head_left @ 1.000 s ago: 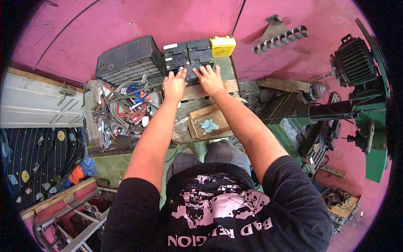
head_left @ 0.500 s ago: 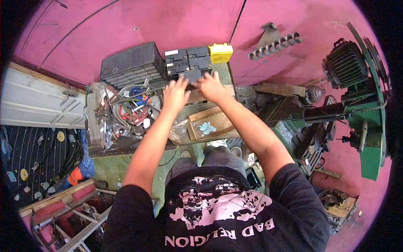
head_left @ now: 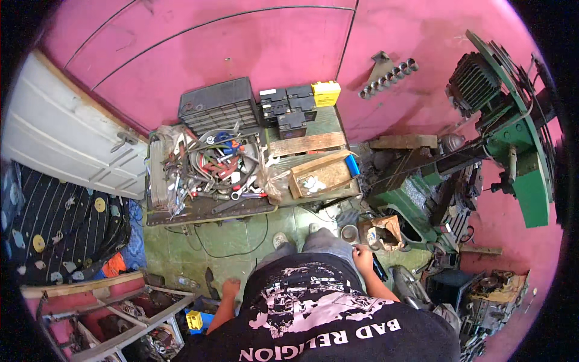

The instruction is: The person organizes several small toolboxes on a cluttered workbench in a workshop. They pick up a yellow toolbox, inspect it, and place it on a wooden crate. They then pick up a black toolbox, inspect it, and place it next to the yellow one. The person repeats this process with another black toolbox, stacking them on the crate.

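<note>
Both hands have left the black batteries: left hand open, right hand (grip unclear) hipside; wooden tray holds small parts.

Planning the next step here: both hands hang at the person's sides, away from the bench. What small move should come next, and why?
Probably reach the right hand back up to the dark batteries at the bench's far edge: both it and the left hand look empty and rest by the hips, touching nothing there.

Left hand fingers too small to tell.
</note>
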Tool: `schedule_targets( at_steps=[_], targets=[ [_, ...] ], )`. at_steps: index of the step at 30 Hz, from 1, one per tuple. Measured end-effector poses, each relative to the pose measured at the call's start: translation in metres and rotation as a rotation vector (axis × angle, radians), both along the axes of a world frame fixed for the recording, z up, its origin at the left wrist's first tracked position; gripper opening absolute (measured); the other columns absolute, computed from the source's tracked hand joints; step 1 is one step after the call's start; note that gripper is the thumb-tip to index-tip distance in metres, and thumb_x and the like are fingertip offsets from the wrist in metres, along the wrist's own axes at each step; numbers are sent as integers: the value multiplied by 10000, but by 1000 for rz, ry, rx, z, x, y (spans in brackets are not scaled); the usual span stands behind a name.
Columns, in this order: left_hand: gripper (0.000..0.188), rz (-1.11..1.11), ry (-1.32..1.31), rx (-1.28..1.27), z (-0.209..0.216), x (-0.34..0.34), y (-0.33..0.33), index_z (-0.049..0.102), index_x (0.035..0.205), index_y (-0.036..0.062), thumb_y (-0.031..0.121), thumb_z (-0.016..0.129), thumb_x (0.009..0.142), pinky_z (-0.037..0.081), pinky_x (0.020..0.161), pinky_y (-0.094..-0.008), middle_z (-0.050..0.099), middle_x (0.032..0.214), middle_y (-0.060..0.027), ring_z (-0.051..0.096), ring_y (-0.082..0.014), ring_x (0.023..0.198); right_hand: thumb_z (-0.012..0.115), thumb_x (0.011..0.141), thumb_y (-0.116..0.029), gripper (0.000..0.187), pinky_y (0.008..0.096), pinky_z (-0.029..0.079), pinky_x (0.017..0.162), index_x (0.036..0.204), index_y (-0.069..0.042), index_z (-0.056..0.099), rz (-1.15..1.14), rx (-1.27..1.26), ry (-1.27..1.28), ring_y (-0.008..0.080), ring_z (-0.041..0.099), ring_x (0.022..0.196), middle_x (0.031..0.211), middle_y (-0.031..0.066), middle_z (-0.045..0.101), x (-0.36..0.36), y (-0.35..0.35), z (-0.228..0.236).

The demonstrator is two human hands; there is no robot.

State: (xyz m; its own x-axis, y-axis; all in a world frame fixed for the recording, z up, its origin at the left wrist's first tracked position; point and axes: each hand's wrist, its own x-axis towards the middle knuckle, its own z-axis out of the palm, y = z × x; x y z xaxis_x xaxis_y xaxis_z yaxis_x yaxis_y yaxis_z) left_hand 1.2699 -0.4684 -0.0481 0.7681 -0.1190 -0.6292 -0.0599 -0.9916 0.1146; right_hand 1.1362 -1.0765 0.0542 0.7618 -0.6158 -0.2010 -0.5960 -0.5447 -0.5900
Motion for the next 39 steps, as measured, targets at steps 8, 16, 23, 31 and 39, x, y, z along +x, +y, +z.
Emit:
schedule_targets(
  at_steps=[8, 16, 23, 31, 39],
  targets=[
    [318, 94, 291, -6, 16, -208, 41, 762, 1079, 135, 329, 590, 896, 567, 869, -512, 751, 1072, -170, 712, -386, 1025, 700, 886, -251, 316, 452, 576, 909, 1188, -177, 757, 356, -31, 468, 368, 726, 1004, 1056, 176, 763, 19, -29, -2],
    [318, 653, -111, -299, 10, -352, -49, 773, 1121, 139, 350, 623, 937, 562, 906, -461, 757, 1075, -161, 719, -365, 1007, 687, 838, -230, 391, 446, 582, 893, 1210, -130, 753, 603, -28, 420, 354, 744, 962, 996, 174, 772, 43, -46, -34],
    [361, 1099, -176, -248, 47, -450, -58, 775, 1138, 108, 358, 648, 912, 552, 944, -458, 764, 1042, -187, 720, -378, 1021, 656, 849, -292, 408, 507, 553, 962, 1219, -139, 731, 926, -143, 545, 409, 686, 1107, 1177, 237, 711, 11, 13, -61],
    [333, 1524, -297, -200, 42, -551, -25, 778, 1120, 88, 336, 682, 920, 569, 908, -448, 765, 1054, -185, 737, -362, 988, 655, 850, -317, 397, 470, 566, 953, 1215, -199, 757, 1365, -224, 659, 402, 715, 1027, 1101, 215, 745, 29, 168, -36],
    [389, 1688, -400, -215, 20, -656, 60, 754, 1129, 47, 352, 718, 891, 570, 910, -451, 765, 1049, -192, 732, -382, 992, 679, 858, -397, 471, 482, 557, 952, 1302, -238, 692, 1638, -515, 556, 342, 705, 1085, 1168, 124, 749, 40, 438, -50]
  ],
)
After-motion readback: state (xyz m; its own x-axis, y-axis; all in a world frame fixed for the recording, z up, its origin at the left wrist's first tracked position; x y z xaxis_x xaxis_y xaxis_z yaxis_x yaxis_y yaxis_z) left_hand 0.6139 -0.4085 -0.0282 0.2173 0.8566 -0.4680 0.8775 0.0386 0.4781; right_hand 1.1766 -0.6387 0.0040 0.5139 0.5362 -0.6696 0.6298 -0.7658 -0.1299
